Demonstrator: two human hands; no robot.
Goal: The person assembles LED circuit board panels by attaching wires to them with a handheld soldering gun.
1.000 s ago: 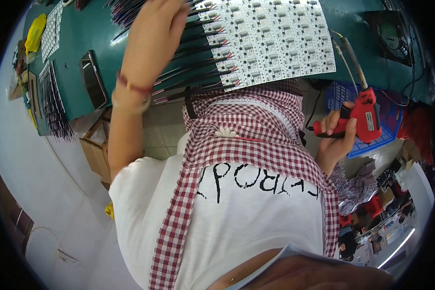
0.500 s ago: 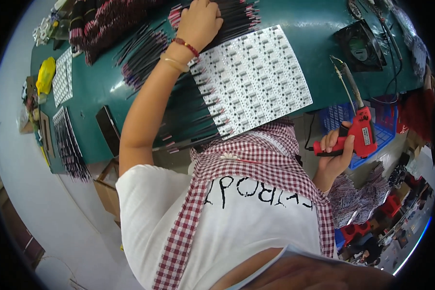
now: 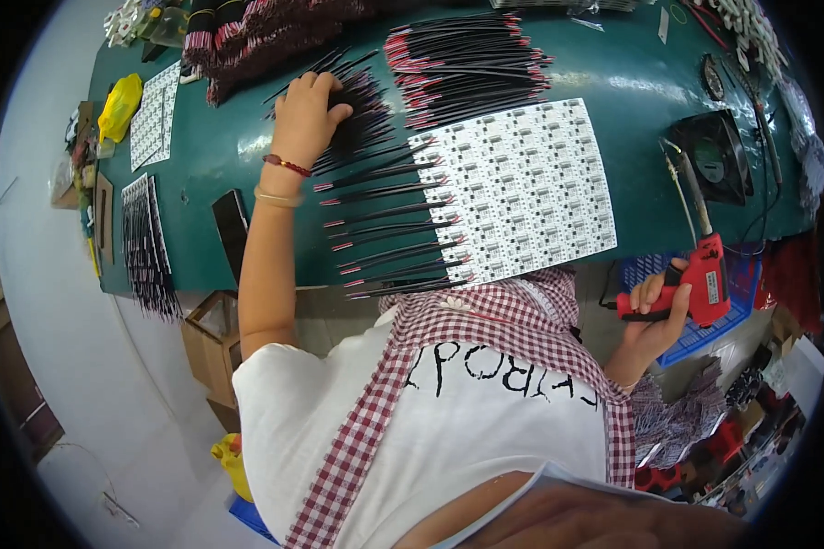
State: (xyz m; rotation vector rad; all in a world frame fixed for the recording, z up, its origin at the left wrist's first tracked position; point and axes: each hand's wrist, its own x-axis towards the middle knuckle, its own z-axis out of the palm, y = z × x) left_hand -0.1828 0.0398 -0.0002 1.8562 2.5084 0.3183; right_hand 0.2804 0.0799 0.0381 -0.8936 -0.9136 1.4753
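Our right hand (image 3: 657,316) is grasping a soldering gun (image 3: 710,282), left hand (image 3: 306,114) over wires (image 3: 364,114), grip unclear, the board (image 3: 526,194) at the surface's near edge (image 3: 192,274) wired only leftmost.

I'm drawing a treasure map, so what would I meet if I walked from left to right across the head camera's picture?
Upper yellow bag → dark phone → left hand → white sheet of circuit boards → red soldering gun.

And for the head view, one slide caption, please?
Left hand at dark wires, right hand holding a red soldering gun, white circuit-board panel between them.
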